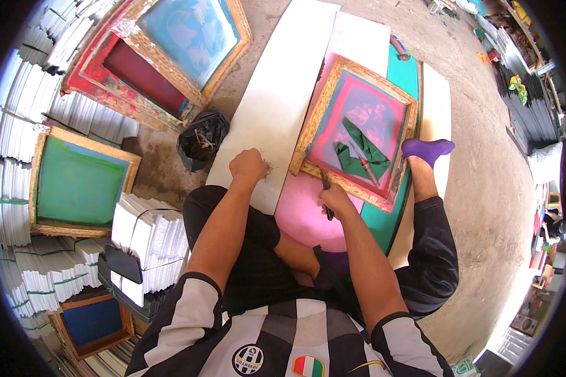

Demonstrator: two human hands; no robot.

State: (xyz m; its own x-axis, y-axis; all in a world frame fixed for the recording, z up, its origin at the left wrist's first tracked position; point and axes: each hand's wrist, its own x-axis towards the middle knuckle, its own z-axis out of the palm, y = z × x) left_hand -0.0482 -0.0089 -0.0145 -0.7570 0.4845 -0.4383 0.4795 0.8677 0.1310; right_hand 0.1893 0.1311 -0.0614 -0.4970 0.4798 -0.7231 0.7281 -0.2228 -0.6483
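My right hand [338,200] is closed round a slim black tool [326,182], whose exact kind I cannot make out. Its upper end reaches the near edge of a wooden screen-printing frame [339,182] with pink-stained mesh. On that mesh lie folded dark green cloth pieces [365,141] and a red-handled knife [370,171]. My left hand [248,164] is a closed fist low over the long white board [270,94], beside small dark shavings [267,167]. What the fist holds, if anything, is hidden.
A black plastic bag [202,139] stands left of the board. Further left are a green-mesh frame [78,185], a blue-mesh frame [192,38] and strapped white stacks [148,242]. A hammer-like tool [399,48] lies beyond the screen. My purple-socked foot [427,147] rests at its right.
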